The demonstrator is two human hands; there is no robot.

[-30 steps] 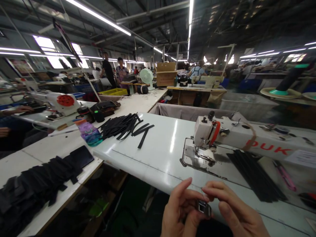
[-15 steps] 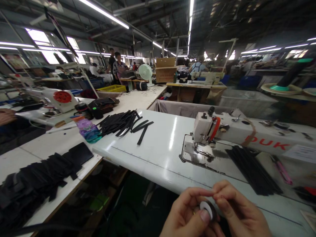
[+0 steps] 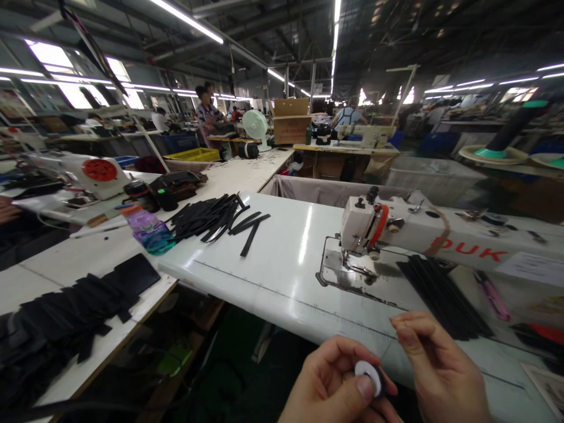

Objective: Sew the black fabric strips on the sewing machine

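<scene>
My left hand (image 3: 337, 382) is closed round a small round spool (image 3: 370, 378) with a white face and a dark edge, at the bottom of the view. To its right, my right hand (image 3: 440, 370) has thumb and forefinger pinched together; what they hold, if anything, is too fine to make out. Both hands are in front of the near edge of the white sewing table (image 3: 282, 276). Beyond them stands a white sewing machine (image 3: 405, 229). Long black strips (image 3: 443, 296) lie beside it, close behind my right hand.
A pile of narrow black strips (image 3: 205, 217) lies on the table's left part, beside a purple and teal pouch (image 3: 147, 232). More black pieces (image 3: 66, 317) cover the left table. Pink-handled snips (image 3: 493, 296) rest at the right. People work farther back.
My right hand has moved apart from my left hand, to the right and slightly up. My left hand still holds the spool. The view has shifted slightly.
</scene>
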